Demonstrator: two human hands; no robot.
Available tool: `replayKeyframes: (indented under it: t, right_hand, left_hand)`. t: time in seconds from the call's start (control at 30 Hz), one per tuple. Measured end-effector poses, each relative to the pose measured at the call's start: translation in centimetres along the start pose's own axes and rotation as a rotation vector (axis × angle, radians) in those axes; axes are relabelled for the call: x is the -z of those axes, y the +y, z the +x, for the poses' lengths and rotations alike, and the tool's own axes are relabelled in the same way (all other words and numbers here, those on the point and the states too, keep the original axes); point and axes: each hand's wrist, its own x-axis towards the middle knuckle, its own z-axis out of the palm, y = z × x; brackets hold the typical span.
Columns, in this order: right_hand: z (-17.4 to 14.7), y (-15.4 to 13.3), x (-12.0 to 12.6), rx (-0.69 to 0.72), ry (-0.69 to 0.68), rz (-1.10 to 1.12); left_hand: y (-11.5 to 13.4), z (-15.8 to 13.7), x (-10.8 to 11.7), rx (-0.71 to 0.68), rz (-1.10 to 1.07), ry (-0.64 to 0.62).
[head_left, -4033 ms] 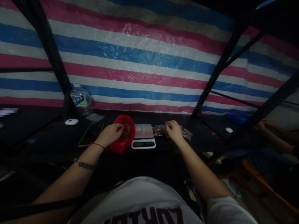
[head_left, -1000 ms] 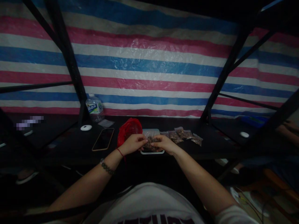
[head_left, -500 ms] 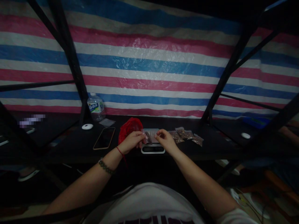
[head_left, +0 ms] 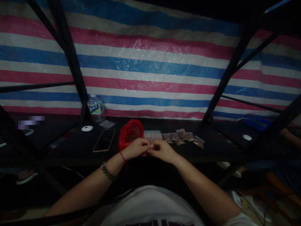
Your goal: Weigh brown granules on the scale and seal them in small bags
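My left hand [head_left: 138, 147] and my right hand [head_left: 162, 150] meet in front of a small scale [head_left: 157, 134], fingertips pinched together. Between them they grip a small clear plastic bag [head_left: 152, 137], mostly covered by the fingers; how full it is I cannot tell. Just behind my left hand stands an open red plastic bag [head_left: 124, 131] with brown, crumbly bits [head_left: 131, 138] inside. Beyond my right hand lie several small filled zip bags [head_left: 181, 136] of similar brown bits.
On the black table's left side are a phone [head_left: 104, 140], a white round object [head_left: 87, 128], a clear flat packet [head_left: 107, 124] and a plastic bottle [head_left: 96, 108]. Black metal posts [head_left: 76, 69] rise at both sides before a striped sheet. Another person's arm [head_left: 291, 136] shows far right.
My hands have come together and nearer to me, over the scale's front, which they now hide. The brown bits in the red bag and one more filled zip bag have come into view.
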Motion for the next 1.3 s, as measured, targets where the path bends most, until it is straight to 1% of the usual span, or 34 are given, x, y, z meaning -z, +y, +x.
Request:
replayKeyframes:
  t: [0.1,0.17,0.3,0.43,0.53,0.6,0.73,0.83,0.9,1.0,1.1,1.2,1.3]
  right_hand:
    - [0.1,-0.2,0.4,0.005,-0.104,0.14]
    - [0.2,-0.4,0.7,0.026,-0.139,0.185]
    - [0.4,-0.5,1.0,0.029,-0.069,0.136]
    - [0.5,-0.4,0.9,0.032,-0.044,0.122]
    - [0.5,-0.5,0.8,0.04,-0.031,0.03]
    - [0.5,-0.6,0.8,0.036,-0.014,-0.081]
    - [0.6,-0.5,0.5,0.024,0.055,-0.351]
    - [0.5,-0.4,-0.1,0.017,0.1,-0.484]
    - [0.4,-0.4,-0.3,0.005,0.143,-0.558]
    - [0.3,-0.3,-0.1,-0.008,0.256,-0.664]
    - [0.4,-0.4,0.4,0.048,0.335,-0.697]
    - [0.3,-0.6,0.6,0.152,0.343,-0.656]
    - [0.0,-1.0,0.5,0.206,0.272,-0.629]
  left_hand:
    - [-0.2,0.1,0.0,-0.001,0.027,-0.017]
    - [-0.4,0.2,0.1,-0.043,0.017,-0.004]
    - [-0.8,0.6,0.0,-0.144,-0.004,0.044]
    - [-0.9,0.7,-0.1,-0.152,0.006,0.074]
    - [-0.5,0.7,-0.2,-0.127,0.066,0.129]
    - [-0.2,0.6,-0.2,-0.135,0.161,0.175]
    - [0.0,0.6,-0.3,-0.165,0.349,0.26]
    - [-0.1,0.6,-0.6,-0.159,0.434,0.298]
    - [-0.1,0.6,-0.7,-0.129,0.474,0.319]
    - [0.1,0.4,-0.8,-0.08,0.474,0.339]
    - [0.2,0.3,-0.9,-0.036,0.405,0.335]
    - [0.1,0.3,-1.0,-0.024,0.312,0.349]
    - [-0.1,0.3,-1.2,-0.035,0.273,0.339]
